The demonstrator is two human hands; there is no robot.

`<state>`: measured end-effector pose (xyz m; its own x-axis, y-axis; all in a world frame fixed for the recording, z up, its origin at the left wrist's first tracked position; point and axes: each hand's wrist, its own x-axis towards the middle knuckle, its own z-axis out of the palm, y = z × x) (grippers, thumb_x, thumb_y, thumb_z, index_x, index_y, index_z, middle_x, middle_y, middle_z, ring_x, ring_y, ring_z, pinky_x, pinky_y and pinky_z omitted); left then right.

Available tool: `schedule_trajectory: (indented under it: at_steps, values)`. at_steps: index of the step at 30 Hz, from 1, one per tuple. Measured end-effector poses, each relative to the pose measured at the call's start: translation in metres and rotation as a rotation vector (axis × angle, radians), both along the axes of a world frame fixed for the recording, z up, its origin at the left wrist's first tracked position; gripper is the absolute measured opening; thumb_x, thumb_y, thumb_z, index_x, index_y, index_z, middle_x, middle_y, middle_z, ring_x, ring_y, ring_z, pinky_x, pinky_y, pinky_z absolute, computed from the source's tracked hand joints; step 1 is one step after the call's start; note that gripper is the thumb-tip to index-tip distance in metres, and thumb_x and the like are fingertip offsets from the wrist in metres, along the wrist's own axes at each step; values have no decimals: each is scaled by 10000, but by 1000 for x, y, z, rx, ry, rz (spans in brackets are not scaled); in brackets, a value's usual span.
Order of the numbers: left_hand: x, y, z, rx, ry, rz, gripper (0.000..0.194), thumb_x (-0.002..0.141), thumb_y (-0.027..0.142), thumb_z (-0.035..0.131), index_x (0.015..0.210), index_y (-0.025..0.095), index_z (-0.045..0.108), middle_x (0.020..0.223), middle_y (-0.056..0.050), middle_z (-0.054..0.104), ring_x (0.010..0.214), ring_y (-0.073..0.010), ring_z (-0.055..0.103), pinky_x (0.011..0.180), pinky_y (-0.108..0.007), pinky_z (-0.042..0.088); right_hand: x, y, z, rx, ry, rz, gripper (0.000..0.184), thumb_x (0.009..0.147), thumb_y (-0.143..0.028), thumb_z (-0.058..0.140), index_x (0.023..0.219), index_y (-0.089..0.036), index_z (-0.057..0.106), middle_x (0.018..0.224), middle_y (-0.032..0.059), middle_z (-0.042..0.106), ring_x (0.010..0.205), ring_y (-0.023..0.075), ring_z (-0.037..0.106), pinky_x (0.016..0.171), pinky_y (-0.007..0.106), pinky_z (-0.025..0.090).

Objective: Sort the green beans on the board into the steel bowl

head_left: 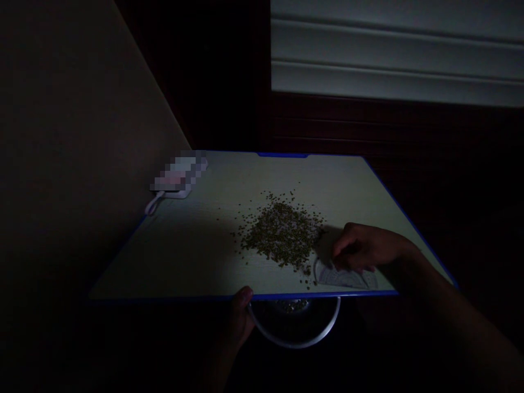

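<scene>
A heap of small brownish-green grains (282,232) lies spread on a pale board with a blue edge (184,245). My right hand (364,246) rests on the board just right of the heap, its fingers curled down onto a clear half-round protractor (346,277) lying flat near the front edge. My left hand (240,319) grips the rim of a round metal bowl (297,322) held just below the board's front edge, thumb over the rim. A few grains show inside the bowl. The scene is very dim.
A white device with a cord (178,180) sits at the board's far left corner, partly blurred out. A beige wall (61,136) rises on the left. Dark wood panelling and a pale slatted blind (393,49) stand behind the board.
</scene>
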<state>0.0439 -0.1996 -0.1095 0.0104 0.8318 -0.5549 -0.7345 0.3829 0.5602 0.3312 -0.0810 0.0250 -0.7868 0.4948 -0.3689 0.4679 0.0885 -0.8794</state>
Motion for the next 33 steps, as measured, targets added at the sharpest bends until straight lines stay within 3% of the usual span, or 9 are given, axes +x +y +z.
schedule_trajectory:
  at_steps: [13, 25, 30, 33]
  values:
    - [0, 0, 3, -12, -14, 5, 157, 531, 310, 765, 514, 199, 655, 633, -74, 758, 994, -408, 686, 943, -533, 497, -3, 0, -1, 17, 13, -11, 96, 780, -154, 616, 795, -98, 692, 500, -45, 563, 368, 47, 467, 318, 116, 361]
    - [2, 1, 8, -7, 21, 25, 144, 523, 284, 751, 497, 191, 645, 569, -83, 727, 954, -414, 691, 874, -522, 532, -4, 0, -4, 45, -17, -10, 112, 834, -183, 621, 790, -100, 682, 500, -40, 559, 371, 48, 470, 325, 122, 370]
    - [3, 1, 11, -22, 9, -11, 162, 530, 317, 734, 492, 193, 636, 644, -97, 756, 947, -411, 693, 861, -533, 531, -3, 0, -5, 21, -17, 24, 127, 843, -185, 627, 792, -90, 693, 504, -36, 558, 375, 43, 466, 330, 114, 366]
    - [3, 1, 10, -13, 13, 8, 161, 514, 307, 744, 493, 186, 641, 608, -92, 742, 909, -410, 701, 836, -527, 540, -4, 0, -7, 19, -13, 40, 140, 856, -194, 623, 862, -82, 707, 507, -34, 564, 363, 39, 457, 330, 111, 357]
